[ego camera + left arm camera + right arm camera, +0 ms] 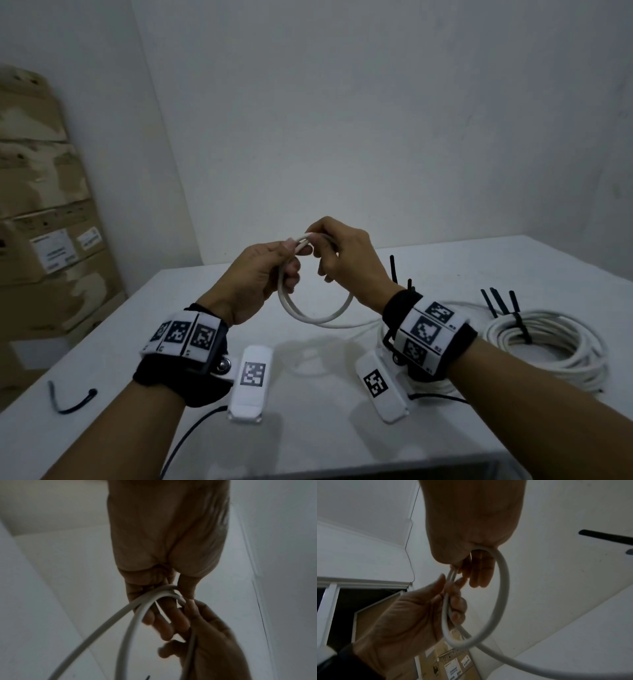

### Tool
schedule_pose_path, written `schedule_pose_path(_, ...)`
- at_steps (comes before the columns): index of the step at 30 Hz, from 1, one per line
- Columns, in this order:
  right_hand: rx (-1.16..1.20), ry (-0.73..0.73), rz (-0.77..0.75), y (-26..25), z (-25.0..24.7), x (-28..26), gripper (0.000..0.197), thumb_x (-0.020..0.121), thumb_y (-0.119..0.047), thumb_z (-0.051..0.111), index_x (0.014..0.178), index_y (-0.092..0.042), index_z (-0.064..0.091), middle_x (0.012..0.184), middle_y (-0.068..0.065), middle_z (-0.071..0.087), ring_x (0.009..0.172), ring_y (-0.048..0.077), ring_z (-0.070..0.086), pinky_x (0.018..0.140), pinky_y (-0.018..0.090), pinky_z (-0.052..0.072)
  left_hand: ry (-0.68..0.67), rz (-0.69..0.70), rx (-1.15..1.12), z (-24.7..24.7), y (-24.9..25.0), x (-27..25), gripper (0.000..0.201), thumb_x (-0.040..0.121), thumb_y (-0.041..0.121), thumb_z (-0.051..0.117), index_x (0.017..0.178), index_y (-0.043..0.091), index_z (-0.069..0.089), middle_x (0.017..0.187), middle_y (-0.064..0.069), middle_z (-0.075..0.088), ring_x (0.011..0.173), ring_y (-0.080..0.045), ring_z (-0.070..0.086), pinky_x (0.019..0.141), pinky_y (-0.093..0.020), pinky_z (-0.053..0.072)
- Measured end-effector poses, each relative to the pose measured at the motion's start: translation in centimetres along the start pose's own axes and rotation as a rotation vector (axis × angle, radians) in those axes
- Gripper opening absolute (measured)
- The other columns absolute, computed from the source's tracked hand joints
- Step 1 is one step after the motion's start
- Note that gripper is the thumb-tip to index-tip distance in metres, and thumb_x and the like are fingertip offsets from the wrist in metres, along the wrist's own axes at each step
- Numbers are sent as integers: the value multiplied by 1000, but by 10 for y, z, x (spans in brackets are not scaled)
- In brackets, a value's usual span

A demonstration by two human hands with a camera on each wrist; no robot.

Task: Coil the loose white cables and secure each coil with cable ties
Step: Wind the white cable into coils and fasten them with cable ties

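Both my forearms reach forward over the white table (pixel 342 438), wrists raised so the hands meet in the air above it. My left hand (pixel 255 277) has its palm turned toward the right, thumb on top, fingers curled around the white cable (pixel 318 317) where two turns of a small loop lie together. My right hand (pixel 346 257) comes over from the other side, knuckles up, its thumb and fingers pinching the same cable at the top of the loop, just beside my left thumb. In the right wrist view the cable (pixel 502 588) runs out of that hand's closed grip and curves down into the loop. The loop hangs below both hands, and its free length trails down to the table under my right wrist. Further out past my right forearm a finished coil (pixel 544 342) lies on the table, bound with black cable ties (pixel 513 318). Near my left forearm a loose black tie (pixel 70 399) lies bent on the table.
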State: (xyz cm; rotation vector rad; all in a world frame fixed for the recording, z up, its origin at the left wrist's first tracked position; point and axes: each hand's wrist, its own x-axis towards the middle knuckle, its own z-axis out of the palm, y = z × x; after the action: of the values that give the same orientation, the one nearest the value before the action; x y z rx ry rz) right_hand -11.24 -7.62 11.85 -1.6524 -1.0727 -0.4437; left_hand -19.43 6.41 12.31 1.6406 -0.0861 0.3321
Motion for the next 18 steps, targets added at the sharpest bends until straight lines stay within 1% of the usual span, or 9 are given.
schedule_pose_path(2, -17, 30, 17, 3, 6, -3, 17, 95, -22, 54, 102, -8, 62, 75, -9, 62, 65, 18, 62, 64, 36, 54, 144, 73, 33, 1, -6, 3, 29, 100, 23, 47, 100, 2, 66, 54, 6, 45, 50, -9, 39, 52, -21, 34)
schedule_pose_path(4, -45, 71, 160, 8, 8, -8, 30, 95, -36, 52, 116, -15, 56, 87, -2, 63, 77, 20, 63, 72, 36, 52, 328, 157, 60, 3, -9, 5, 25, 101, 18, 46, 93, 6, 67, 50, 9, 43, 46, -6, 35, 47, -18, 30)
schedule_pose_path(6, 51, 57, 438, 12, 8, -22, 34, 95, -45, 46, 116, -18, 48, 89, 6, 62, 72, 24, 64, 66, 39, 55, 485, 210, 16, -1, -8, 7, 26, 101, 16, 46, 87, 10, 66, 48, 10, 42, 42, -4, 33, 43, -16, 28)
schedule_pose_path(9, 409, -128, 934, 19, 23, -48, 38, 98, -43, 42, 115, -9, 37, 94, 19, 58, 56, 27, 62, 47, 35, 54, 607, 280, -26, -6, -5, 7, 26, 102, 15, 45, 84, 11, 64, 50, 6, 41, 41, -6, 32, 40, -17, 28)
schedule_pose_path(10, 554, -90, 1066, 23, 30, -52, 38, 98, -38, 44, 117, -6, 35, 97, 22, 54, 57, 30, 62, 47, 37, 54, 615, 306, -14, -4, -5, 7, 26, 102, 15, 45, 84, 11, 64, 51, 4, 40, 41, -6, 31, 40, -17, 28)
schedule_pose_path(12, 806, 145, 1217, 32, 46, -53, 28, 97, -20, 50, 116, -3, 39, 97, 22, 49, 58, 31, 58, 48, 39, 53, 635, 353, 34, 1, -8, 4, 26, 102, 16, 45, 84, 12, 63, 54, 1, 39, 42, -7, 31, 40, -18, 29)
schedule_pose_path(13, 867, 249, 1218, 34, 51, -50, 25, 94, -10, 52, 116, -3, 40, 98, 21, 49, 58, 29, 56, 49, 38, 54, 667, 376, 72, 1, -10, 2, 26, 102, 17, 45, 84, 13, 64, 55, 1, 39, 43, -9, 32, 41, -19, 31)
schedule_pose_path(15, 843, 338, 1125, 34, 59, -45, 33, 88, 7, 49, 116, -8, 39, 98, 20, 52, 60, 26, 55, 52, 33, 56, 777, 432, 172, -5, -14, -2, 25, 100, 24, 46, 86, 16, 64, 58, 3, 45, 47, -12, 37, 47, -24, 36)
schedule_pose_path(18, 433, 190, 769, 15, 59, -47, 39, 83, 8, 47, 107, -18, 34, 105, 14, 45, 72, 23, 51, 54, 29, 51, 955, 507, 392, -21, -19, -9, 30, 100, 31, 43, 95, 11, 66, 58, 2, 53, 49, -18, 50, 52, -29, 46)
